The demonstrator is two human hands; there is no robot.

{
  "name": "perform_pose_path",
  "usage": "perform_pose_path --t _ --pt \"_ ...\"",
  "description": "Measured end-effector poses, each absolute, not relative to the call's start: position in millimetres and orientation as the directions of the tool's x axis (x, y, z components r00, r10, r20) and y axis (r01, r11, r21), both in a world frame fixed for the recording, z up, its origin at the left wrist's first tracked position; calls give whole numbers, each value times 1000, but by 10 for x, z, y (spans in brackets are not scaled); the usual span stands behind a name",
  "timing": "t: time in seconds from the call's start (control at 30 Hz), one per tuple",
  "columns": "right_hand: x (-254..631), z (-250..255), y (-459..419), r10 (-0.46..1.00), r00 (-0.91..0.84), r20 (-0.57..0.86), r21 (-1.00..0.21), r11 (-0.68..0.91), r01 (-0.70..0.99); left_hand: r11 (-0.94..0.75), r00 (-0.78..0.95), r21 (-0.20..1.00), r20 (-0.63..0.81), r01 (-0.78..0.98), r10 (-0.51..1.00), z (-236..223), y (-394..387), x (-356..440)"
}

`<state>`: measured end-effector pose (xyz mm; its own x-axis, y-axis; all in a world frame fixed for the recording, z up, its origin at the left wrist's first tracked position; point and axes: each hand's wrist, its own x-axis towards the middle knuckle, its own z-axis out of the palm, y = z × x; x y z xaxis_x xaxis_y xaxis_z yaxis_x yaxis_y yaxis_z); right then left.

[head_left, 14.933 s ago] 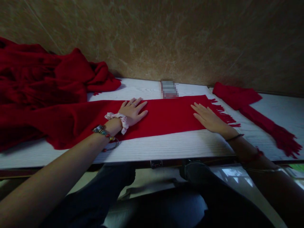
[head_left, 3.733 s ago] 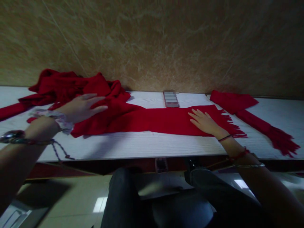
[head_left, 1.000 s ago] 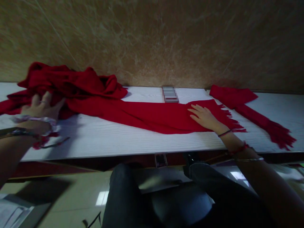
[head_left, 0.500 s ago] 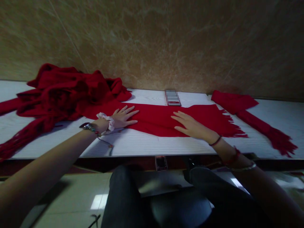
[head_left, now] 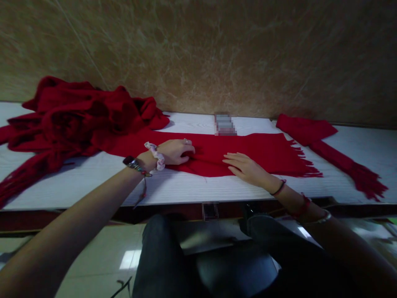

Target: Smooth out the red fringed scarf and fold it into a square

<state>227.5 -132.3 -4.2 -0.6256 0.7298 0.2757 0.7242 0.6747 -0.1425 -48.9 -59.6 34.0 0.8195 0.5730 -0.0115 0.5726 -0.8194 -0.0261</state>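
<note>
A red scarf [head_left: 214, 153] lies flat along the white table, its fringed end to the right. My left hand [head_left: 176, 151], with a ring and a scrunchie at the wrist, has bent fingers and its thumb drawn in, pinching the cloth left of the middle; the fingertips are partly hidden. Flat on the scarf rests my right hand [head_left: 245, 166], fingers stretched out and pointing left. To the left, the scarf runs up to a heap of red scarves [head_left: 80, 116].
Another red scarf [head_left: 331, 159], folded and fringed, lies at the right of the white table [head_left: 173, 190]. A blurred-out small object [head_left: 225, 125] sits behind the flat scarf. A brown marble wall [head_left: 198, 58] rises along the table's back edge.
My left hand has slid right along the scarf, and its spread fingers have curled in. My right hand stays nearly in place, its fingers closer together.
</note>
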Motion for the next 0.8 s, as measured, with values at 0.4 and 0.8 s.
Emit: perform_pose_path --t 0.4,0.8 --pt "2405 -64 -1363 615 -641 459 -156 766 624 -898 913 190 23 396 408 292 -715 -64" --pt "2433 -48 -1391 590 -644 486 -176 789 589 -913 930 258 105 317 353 373 -805 -171"
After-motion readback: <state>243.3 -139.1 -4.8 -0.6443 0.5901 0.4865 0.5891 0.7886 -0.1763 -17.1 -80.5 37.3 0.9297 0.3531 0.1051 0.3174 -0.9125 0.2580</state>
